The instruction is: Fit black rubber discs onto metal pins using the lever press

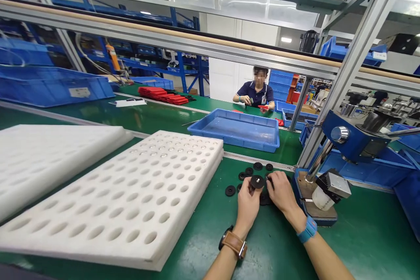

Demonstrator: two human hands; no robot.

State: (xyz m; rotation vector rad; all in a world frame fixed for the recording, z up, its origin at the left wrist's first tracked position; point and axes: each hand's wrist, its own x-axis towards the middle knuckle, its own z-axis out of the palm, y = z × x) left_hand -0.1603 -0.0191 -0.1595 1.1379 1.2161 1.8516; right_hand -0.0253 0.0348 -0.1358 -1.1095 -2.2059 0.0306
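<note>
My left hand (247,204) pinches a round black disc (257,181) with a small metal centre, holding it up just above the green table (262,245). My right hand (281,192) lies close beside it, fingers curled over black parts on the table; what it grips is hidden. Several loose black discs (258,166) lie scattered just beyond both hands, one more disc (230,190) to the left. A brown-strapped watch sits on my left wrist, a blue band on my right.
A white foam tray with many round holes (131,197) lies left of my hands, another white foam sheet (42,157) beyond it. A blue bin (238,129) stands behind. A blue hand press (331,170) stands right. A person sits across the line.
</note>
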